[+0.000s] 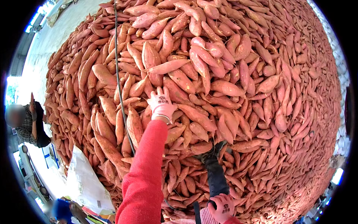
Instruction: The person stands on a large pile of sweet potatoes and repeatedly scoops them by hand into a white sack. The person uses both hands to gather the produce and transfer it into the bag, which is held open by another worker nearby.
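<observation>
A huge heap of reddish sweet potatoes [220, 87] fills most of the head view. My left hand [161, 102], in a pink glove below a red sleeve, reaches forward onto the heap. Its fingers are spread over the sweet potatoes just below a large upright one [151, 61], and nothing shows in its grasp. My right hand [223, 207], gloved alike, is low by my body beside my dark trouser leg [217, 177]. Its fingers curl round something dark that I cannot make out. My foot is partly sunk among the sweet potatoes.
A dark cable [118, 74] runs down over the heap, left of my left hand. A white sack [87, 183] lies at the lower left edge. Another person [30, 123] stands at the far left, holding up a sweet potato. A vehicle [30, 171] is below that person.
</observation>
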Action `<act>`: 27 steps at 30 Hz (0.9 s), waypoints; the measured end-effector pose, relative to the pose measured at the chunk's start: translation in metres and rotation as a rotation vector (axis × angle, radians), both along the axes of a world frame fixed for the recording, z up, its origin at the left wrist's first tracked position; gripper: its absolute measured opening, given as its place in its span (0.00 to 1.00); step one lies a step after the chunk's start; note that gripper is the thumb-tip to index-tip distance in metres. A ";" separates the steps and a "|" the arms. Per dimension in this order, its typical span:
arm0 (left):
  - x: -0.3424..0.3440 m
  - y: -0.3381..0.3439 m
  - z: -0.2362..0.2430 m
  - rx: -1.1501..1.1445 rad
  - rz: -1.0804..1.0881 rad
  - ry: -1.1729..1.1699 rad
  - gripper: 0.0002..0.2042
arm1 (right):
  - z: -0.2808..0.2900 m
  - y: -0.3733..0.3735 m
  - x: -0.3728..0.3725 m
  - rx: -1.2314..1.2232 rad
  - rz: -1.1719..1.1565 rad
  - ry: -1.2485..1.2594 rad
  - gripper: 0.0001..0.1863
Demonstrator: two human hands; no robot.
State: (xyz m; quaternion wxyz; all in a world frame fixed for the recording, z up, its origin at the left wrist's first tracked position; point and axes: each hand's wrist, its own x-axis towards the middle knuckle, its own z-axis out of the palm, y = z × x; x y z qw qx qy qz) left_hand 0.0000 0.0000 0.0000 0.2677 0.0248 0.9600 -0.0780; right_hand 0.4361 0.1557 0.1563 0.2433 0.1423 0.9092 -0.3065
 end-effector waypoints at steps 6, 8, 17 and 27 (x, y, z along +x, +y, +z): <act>-0.013 0.023 0.033 -0.024 0.036 -0.187 0.38 | 0.003 0.005 -0.014 0.063 -0.022 0.219 0.10; -0.007 0.022 0.035 -0.057 0.063 -0.209 0.39 | 0.003 0.000 -0.011 0.045 -0.023 0.205 0.10; -0.004 -0.006 0.045 0.101 0.086 -0.138 0.28 | 0.005 0.000 -0.014 0.059 -0.026 0.235 0.08; -0.105 -0.037 0.051 0.661 0.372 0.405 0.32 | 0.020 0.031 -0.066 0.028 0.006 0.173 0.10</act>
